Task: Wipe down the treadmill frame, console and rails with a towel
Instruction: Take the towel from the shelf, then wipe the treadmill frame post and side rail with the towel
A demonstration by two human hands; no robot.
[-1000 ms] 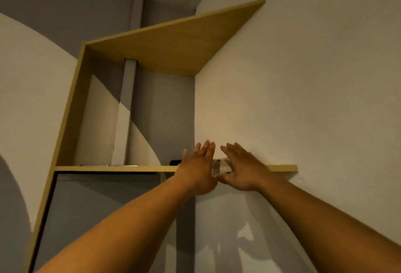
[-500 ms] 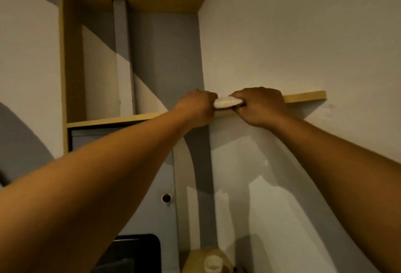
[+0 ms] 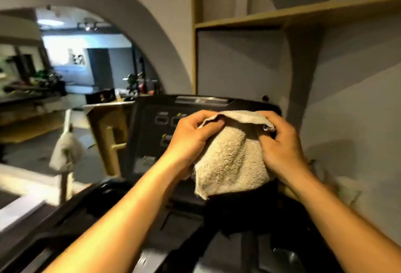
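- The left grip [image 3: 191,140] is curled round the upper left edge of the beige towel [image 3: 232,160], with the thumb pinching the fold.
- The right grip [image 3: 280,149] is clamped on the towel's upper right corner, fingers tucked in.
- The towel hangs between both, in front of the black treadmill console [image 3: 165,110].

Reaches in from the lower left of the frame with the bare left forearm [image 3: 130,207] and from the lower right with the bare right forearm [image 3: 351,220], converging at mid-frame. Pinches the towel [image 3: 232,160] at its upper left edge with the left hand [image 3: 193,136], thumb laid along the fold. Grips its right side with the right hand [image 3: 282,151], fingers curled inward, back toward the camera.
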